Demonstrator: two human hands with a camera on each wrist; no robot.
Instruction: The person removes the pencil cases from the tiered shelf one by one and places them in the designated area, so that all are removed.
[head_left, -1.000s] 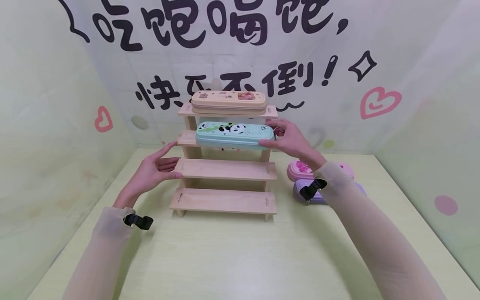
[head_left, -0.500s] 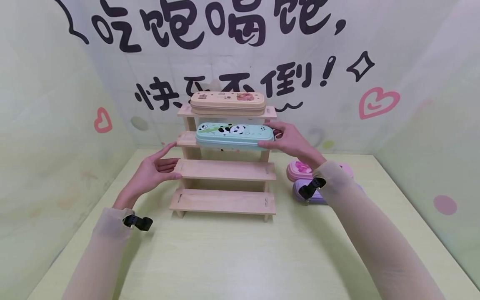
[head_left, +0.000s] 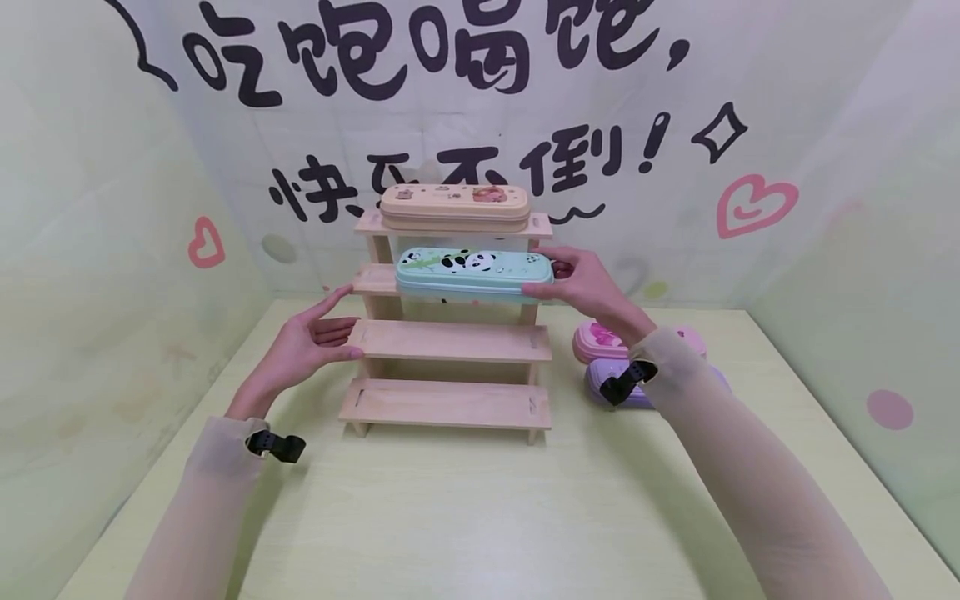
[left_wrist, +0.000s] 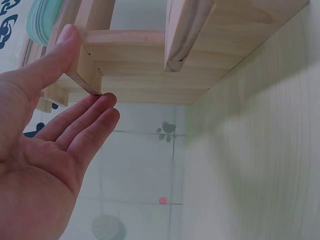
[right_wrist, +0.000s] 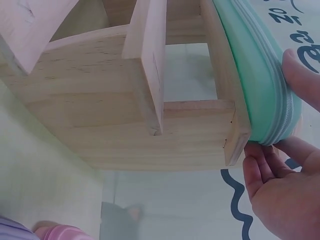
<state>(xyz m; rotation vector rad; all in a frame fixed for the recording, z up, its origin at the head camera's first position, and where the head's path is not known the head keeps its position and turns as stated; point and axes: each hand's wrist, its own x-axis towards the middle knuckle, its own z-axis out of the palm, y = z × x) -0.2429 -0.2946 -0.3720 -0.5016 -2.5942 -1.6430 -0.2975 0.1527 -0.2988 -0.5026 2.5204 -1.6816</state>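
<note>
A mint-green pencil case (head_left: 474, 273) with a panda print lies along the second tier from the top of a wooden shelf stand (head_left: 450, 340). My right hand (head_left: 588, 285) grips its right end, thumb in front and fingers behind; in the right wrist view the thumb presses beside the zip of the green case (right_wrist: 265, 85). At the stand's left side, my left hand (head_left: 303, 346) touches the plank ends with extended fingers. The left wrist view has the thumb and fingertips of this hand (left_wrist: 55, 150) against the wood. A peach pencil case (head_left: 454, 208) sits on the top tier.
On the table (head_left: 435, 517), right of the stand, lie a pink pencil case (head_left: 596, 340) and a purple pencil case (head_left: 607, 379), partly behind my right wrist. A printed cloth wall (head_left: 480, 117) rises behind the stand, with side walls left and right.
The mint-green case has slid slightly to the right along its tier, together with my right hand. My left hand keeps its place at the stand.
</note>
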